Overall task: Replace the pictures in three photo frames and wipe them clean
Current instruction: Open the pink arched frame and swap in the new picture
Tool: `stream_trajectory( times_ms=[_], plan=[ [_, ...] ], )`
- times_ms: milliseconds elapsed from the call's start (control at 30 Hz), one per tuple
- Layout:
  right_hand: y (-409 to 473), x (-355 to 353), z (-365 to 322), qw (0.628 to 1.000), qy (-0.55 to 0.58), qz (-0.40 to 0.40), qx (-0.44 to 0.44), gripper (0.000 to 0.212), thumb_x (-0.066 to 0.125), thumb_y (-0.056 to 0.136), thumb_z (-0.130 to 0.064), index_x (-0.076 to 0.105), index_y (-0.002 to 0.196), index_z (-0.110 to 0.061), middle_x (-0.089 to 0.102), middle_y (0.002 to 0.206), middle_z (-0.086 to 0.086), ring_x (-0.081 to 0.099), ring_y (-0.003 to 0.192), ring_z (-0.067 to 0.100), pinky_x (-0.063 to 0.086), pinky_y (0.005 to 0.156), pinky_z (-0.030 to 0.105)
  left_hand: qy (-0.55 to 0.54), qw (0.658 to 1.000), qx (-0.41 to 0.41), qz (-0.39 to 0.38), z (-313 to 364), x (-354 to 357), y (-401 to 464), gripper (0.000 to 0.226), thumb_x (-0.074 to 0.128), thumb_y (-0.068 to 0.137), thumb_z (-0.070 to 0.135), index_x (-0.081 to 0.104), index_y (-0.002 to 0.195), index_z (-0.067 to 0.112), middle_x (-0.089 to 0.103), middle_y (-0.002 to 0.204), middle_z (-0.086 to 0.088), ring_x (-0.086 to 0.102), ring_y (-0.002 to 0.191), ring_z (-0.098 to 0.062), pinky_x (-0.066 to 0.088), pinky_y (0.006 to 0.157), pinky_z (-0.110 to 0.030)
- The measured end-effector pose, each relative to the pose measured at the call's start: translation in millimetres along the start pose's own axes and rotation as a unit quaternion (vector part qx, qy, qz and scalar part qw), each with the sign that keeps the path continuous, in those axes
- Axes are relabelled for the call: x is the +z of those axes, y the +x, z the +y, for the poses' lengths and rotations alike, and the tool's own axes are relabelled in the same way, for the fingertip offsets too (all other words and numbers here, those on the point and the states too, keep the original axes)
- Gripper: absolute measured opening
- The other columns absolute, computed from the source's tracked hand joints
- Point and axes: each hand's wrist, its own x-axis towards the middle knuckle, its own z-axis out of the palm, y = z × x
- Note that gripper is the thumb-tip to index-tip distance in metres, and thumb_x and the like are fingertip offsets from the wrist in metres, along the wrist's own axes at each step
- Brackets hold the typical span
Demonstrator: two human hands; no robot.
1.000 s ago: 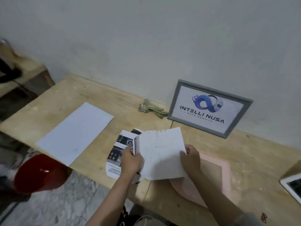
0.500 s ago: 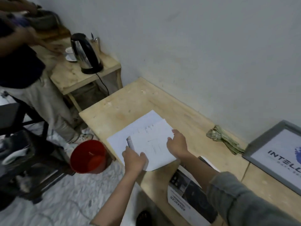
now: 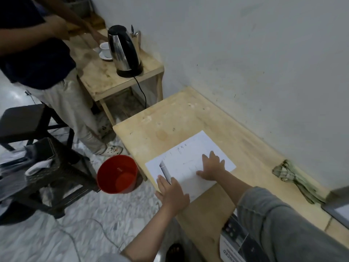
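A stack of white sheets [image 3: 186, 167] lies on the wooden table [image 3: 188, 118], the top sheet face down with a folded corner at its left edge. My left hand [image 3: 172, 193] rests flat on the near left corner of the stack, fingers spread. On the sheet's right part my right hand [image 3: 212, 167] presses down, palm flat. A grey photo frame [image 3: 338, 207] leans on the wall at the far right edge, mostly cut off. A printed picture [image 3: 234, 242] lies near the table's front edge, partly under my right sleeve.
A greenish cloth [image 3: 294, 178] lies by the wall. A red bucket [image 3: 118, 174] stands on the floor beside the table's left end. A side table carries a kettle [image 3: 123, 51] and cups. Another person [image 3: 43, 59] stands at the left, near dark stools [image 3: 37, 167].
I carried the sheet leftward from above the pink frame and laid it on the white sheet. Both hands went from gripping its edges to lying flat on it. The view swung left.
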Motion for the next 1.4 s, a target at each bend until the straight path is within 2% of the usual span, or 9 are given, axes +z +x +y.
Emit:
stream_trajectory(
  times_ms=[133,333,467,567,700,867,1033,1200,1400],
  plan=[
    [-2,6,0,1.0,-0.001,0.019,-0.01,0.076,0.048,0.09,-0.053,0.014,0.148,-0.017,-0.004,0.157,0.018,0.01,0.143,0.034,0.008,0.113,0.057,-0.004,1.0,0.011,0.029,-5,6,-1,0.069,0.058,0.087,0.039,0.024,0.139,0.011,-0.016,0.154,-0.024,-0.015,0.144,-0.038,0.007,0.112,-0.061],
    [-36,20,14,0.996,0.009,0.075,-0.041,0.069,0.053,0.09,-0.045,0.025,0.144,-0.013,0.014,0.154,0.022,0.024,0.138,0.038,0.016,0.109,0.059,0.013,0.996,0.031,0.085,2,22,-27,0.065,0.057,0.083,0.036,0.033,0.139,0.016,0.009,0.156,-0.018,0.012,0.144,-0.035,0.023,0.113,-0.054],
    [-71,41,42,0.993,0.023,0.093,-0.066,0.067,0.078,0.065,-0.034,0.055,0.12,-0.004,0.054,0.118,0.028,0.058,0.1,0.045,0.043,0.08,0.059,0.001,0.997,0.06,0.049,13,39,-55,0.061,0.052,0.077,0.03,0.037,0.135,0.019,0.02,0.15,-0.012,0.022,0.138,-0.033,0.026,0.111,-0.052],
    [-99,61,71,0.994,0.059,0.077,-0.044,0.07,0.085,0.041,-0.037,0.05,0.096,-0.011,0.056,0.09,0.02,0.061,0.066,0.034,0.044,0.056,0.04,0.026,0.997,0.074,0.018,18,60,-77,0.062,0.05,0.08,0.034,0.032,0.138,0.02,0.018,0.152,-0.011,0.023,0.138,-0.033,0.025,0.112,-0.047],
    [-146,69,114,0.995,0.044,0.075,-0.043,0.055,0.063,0.071,-0.044,0.048,0.115,-0.015,0.052,0.114,0.021,0.055,0.099,0.037,0.041,0.085,0.053,0.039,0.996,0.083,0.013,25,86,-112,0.06,0.052,0.083,0.046,0.037,0.132,0.016,0.024,0.148,-0.012,0.031,0.132,-0.031,0.032,0.107,-0.041],
    [-181,81,154,0.998,0.033,0.047,0.009,0.067,0.052,0.085,-0.052,0.03,0.139,-0.018,0.029,0.143,0.017,0.034,0.128,0.035,0.026,0.106,0.053,0.046,0.996,0.076,0.005,34,105,-146,0.068,0.056,0.078,0.065,0.04,0.123,0.016,0.031,0.134,-0.008,0.033,0.123,-0.028,0.034,0.101,-0.035],
    [-202,90,182,0.998,0.044,0.027,0.036,0.087,0.06,0.076,-0.059,0.022,0.143,-0.018,0.024,0.147,0.015,0.029,0.132,0.035,0.02,0.108,0.054,0.043,0.998,0.038,0.029,49,128,-167,0.083,0.062,0.07,0.068,0.035,0.128,0.015,0.021,0.14,-0.007,0.029,0.125,-0.028,0.031,0.103,-0.039],
    [-205,93,194,0.993,0.096,0.061,0.021,0.093,0.071,0.067,-0.057,0.029,0.138,-0.015,0.033,0.134,0.01,0.035,0.122,0.03,0.037,0.096,0.042,0.024,0.997,0.005,0.069,57,139,-169,0.082,0.072,0.07,0.055,0.035,0.13,0.013,0.02,0.145,-0.008,0.028,0.129,-0.027,0.03,0.107,-0.038],
    [-203,88,202,0.987,0.132,0.057,0.07,0.102,0.084,0.045,-0.056,0.034,0.124,-0.017,0.034,0.12,0.008,0.035,0.116,0.028,0.042,0.089,0.041,-0.01,0.995,-0.037,0.093,66,142,-171,0.081,0.085,0.061,0.042,0.037,0.119,0.012,0.037,0.124,-0.005,0.039,0.117,-0.025,0.039,0.092,-0.034]
  ],
)
